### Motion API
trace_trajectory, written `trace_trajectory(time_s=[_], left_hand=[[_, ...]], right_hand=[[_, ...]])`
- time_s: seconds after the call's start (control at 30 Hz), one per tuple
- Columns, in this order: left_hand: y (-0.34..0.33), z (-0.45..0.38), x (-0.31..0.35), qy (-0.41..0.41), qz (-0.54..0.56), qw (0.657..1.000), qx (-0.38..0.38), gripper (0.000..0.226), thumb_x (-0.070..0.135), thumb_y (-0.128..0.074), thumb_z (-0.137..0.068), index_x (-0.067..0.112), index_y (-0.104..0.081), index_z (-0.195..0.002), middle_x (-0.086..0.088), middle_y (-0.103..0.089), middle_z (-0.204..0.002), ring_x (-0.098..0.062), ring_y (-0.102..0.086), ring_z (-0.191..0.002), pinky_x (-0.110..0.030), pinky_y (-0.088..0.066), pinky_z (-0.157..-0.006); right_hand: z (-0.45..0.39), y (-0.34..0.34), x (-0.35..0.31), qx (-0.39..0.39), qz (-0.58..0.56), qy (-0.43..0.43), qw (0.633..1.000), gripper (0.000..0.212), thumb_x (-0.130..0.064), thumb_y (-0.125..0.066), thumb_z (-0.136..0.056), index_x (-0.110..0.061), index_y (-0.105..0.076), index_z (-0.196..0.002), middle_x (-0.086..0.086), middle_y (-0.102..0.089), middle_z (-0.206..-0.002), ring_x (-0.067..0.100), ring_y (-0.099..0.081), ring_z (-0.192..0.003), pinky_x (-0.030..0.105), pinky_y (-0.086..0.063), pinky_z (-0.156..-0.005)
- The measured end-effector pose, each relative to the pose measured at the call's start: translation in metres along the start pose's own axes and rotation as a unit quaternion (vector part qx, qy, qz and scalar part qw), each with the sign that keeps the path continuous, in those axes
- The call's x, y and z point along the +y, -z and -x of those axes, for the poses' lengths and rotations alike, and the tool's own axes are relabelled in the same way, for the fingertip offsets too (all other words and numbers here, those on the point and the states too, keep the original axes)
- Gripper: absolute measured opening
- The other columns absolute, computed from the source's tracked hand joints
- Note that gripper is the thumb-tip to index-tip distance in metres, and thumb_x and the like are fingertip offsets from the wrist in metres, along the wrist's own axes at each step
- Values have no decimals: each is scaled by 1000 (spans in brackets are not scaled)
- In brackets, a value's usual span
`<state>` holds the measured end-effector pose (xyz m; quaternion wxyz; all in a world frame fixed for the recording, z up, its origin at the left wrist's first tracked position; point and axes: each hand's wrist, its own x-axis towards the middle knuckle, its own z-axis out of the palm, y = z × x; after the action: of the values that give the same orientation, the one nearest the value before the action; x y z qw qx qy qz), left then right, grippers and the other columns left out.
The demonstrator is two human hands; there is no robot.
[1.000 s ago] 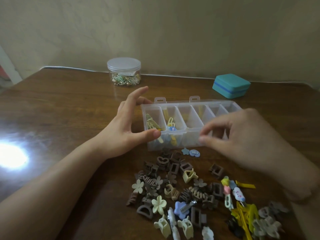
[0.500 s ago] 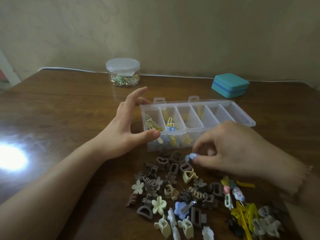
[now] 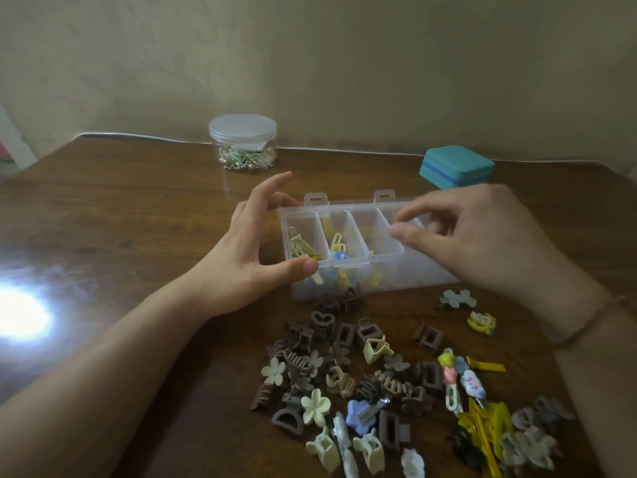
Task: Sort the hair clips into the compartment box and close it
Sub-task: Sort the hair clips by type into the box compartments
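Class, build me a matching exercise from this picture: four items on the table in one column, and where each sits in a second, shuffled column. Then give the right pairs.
Column one:
1. round clear jar
2. teal box
3. compartment box
4. cream flower clip

Column two:
A. far right, near the wall
B. in the loose pile at the near edge
C. far left, near the wall
D. mid-table, between the left hand and the right hand

Pairs: 1-C, 2-A, 3-D, 4-B
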<state>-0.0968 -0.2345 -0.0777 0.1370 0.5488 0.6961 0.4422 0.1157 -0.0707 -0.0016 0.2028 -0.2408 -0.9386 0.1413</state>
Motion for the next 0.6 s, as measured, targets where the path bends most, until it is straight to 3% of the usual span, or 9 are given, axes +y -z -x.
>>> trace_trajectory(time_s=[0.07, 0.13, 0.2, 0.27, 0.37, 0.43, 0.5, 0.6], left_hand=[[0, 0, 0, -2, -1, 1000, 2, 107, 88, -59, -61, 47, -13, -149, 15, -44, -138, -9, -36, -138, -30, -28, -111], [-1, 0, 0, -4, -2, 1000, 3, 107, 87, -59, -62, 46, -13, -149, 15, -44, -138, -10, -36, -139, -32, -28, -111], [-1, 0, 0, -4, -3, 1000, 5, 107, 87, -59, -62, 46, -14, -149, 15, -45, -138, -10, -36, -139, -33, -28, -112], [-1, 0, 0, -4, -3, 1000, 5, 106, 87, -59, -62, 47, -14, -149, 15, -45, -138, -11, -37, -139, -35, -29, -113], [-1, 0, 0, -4, -5, 1000, 6, 106, 87, -59, -62, 47, -14, -149, 15, -45, -139, -13, -37, -139, -39, -29, -114], [0, 0, 0, -3, -6, 1000, 7, 106, 88, -58, -61, 48, -14, -149, 15, -45, -139, -13, -37, -139, -40, -30, -114], [0, 1, 0, -3, -7, 1000, 7, 106, 88, -58, -61, 48, -14, -149, 16, -45, -139, -13, -37, -139, -41, -30, -114], [0, 1, 1, -4, -6, 1000, 5, 105, 89, -58, -61, 49, -13, -148, 16, -45, -139, -13, -37, -139, -41, -30, -114]], right_hand=[[9, 19, 9, -17, -8, -5, 1000, 17, -52, -63, -75, -37, -70, -80, -6, -60, -58, 5, -56, -58, 27, -44, -52], [16, 34, 19, -106, 27, -31, 994, 5, -44, -71, -76, -39, -69, -75, -6, -63, -62, 4, -57, -61, 27, -44, -51], [20, 39, 24, -227, 63, -66, 970, 9, -41, -73, -78, -46, -67, -83, -20, -64, -67, 1, -58, -62, 31, -50, -58], [19, 35, 24, -292, 111, -89, 946, 21, -42, -72, -80, -49, -64, -98, -17, -63, -63, -3, -57, -60, 27, -49, -59], [15, 24, 25, -317, 200, -84, 923, 31, -44, -69, -83, -47, -60, -113, -12, -54, -68, 1, -50, -64, 19, -41, -57], [14, 19, 22, -321, 226, -79, 916, 30, -46, -68, -84, -43, -60, -113, -17, -48, -75, -1, -45, -70, 21, -46, -64], [15, 17, 20, -334, 217, -77, 914, 27, -48, -68, -83, -41, -62, -108, -15, -50, -79, 1, -47, -72, 23, -50, -69], [17, 22, 20, -343, 107, -52, 932, 18, -45, -74, -78, -36, -65, -92, -8, -57, -64, 2, -52, -57, 25, -49, -61]])
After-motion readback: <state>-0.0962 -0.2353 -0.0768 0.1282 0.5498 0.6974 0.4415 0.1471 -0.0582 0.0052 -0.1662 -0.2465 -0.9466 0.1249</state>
